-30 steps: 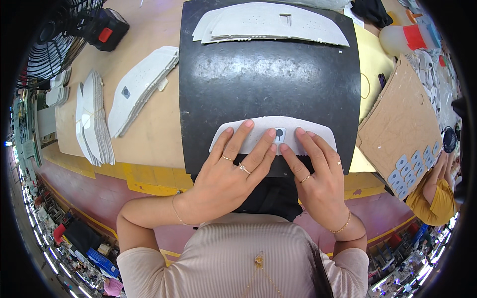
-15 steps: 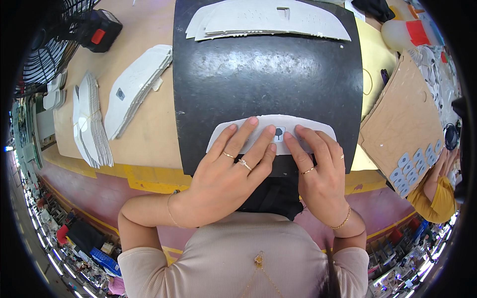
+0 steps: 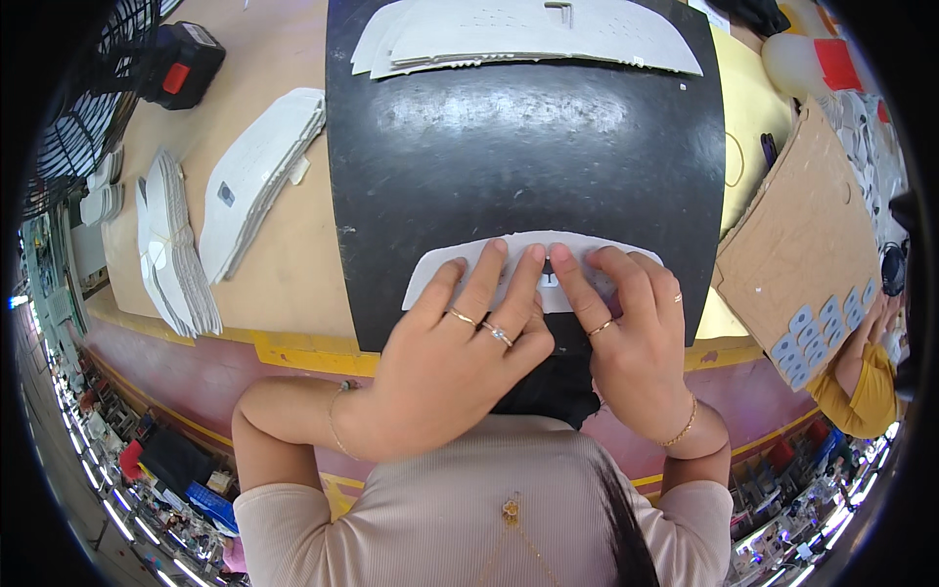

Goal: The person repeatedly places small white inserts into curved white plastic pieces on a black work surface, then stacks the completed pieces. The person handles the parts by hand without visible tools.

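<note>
A white curved-edged panel [image 3: 422, 280] lies at the near edge of a black mat [image 3: 528, 161]. My left hand [image 3: 445, 367] rests on its left part with fingers spread and stretched out. My right hand [image 3: 638, 362] lies on the right part, its fingers also apart. Both index fingertips press side by side on a small pale label [image 3: 550, 280] with a dark emblem, mostly covered by them. Neither hand grips anything. At the mat's far edge are stacked white panels [image 3: 548, 37] with a small bent metal piece [image 3: 559, 12] on top.
On the left of the table stand a panel stack with an emblem [image 3: 259, 181], a bundle of narrow white pieces [image 3: 174, 245], a battery pack [image 3: 184, 67] and a fan [image 3: 83, 127]. To the right are a brown board [image 3: 797, 240] with several labels [image 3: 807, 338], a bottle [image 3: 797, 64] and another person's yellow sleeve [image 3: 866, 396].
My index fingertips have come together over the label, hiding most of its emblem. The right index moved left and up. The view has shifted slightly.
</note>
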The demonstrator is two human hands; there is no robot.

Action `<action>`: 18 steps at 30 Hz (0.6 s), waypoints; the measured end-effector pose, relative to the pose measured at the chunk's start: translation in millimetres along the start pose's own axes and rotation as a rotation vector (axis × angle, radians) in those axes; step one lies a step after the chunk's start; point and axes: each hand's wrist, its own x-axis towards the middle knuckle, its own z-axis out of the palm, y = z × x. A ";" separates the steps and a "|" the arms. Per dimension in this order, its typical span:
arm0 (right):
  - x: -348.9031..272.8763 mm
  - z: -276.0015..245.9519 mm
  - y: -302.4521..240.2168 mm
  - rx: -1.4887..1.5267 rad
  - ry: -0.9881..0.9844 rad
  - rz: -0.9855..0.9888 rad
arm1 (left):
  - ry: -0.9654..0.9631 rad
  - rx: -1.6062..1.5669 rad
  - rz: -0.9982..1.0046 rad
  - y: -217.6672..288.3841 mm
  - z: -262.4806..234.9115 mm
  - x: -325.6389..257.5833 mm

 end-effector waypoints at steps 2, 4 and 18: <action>2.1 -2.4 -2.7 -0.021 -0.010 -0.004 | -0.009 0.044 -0.057 12.2 0.1 4.2; 5.0 -5.7 -3.1 -0.021 -0.031 -0.012 | -0.024 0.065 -0.112 22.0 -0.3 4.9; -23.6 -16.6 -4.6 0.081 -0.153 0.019 | -0.343 -0.439 -0.060 -26.5 -30.6 -5.1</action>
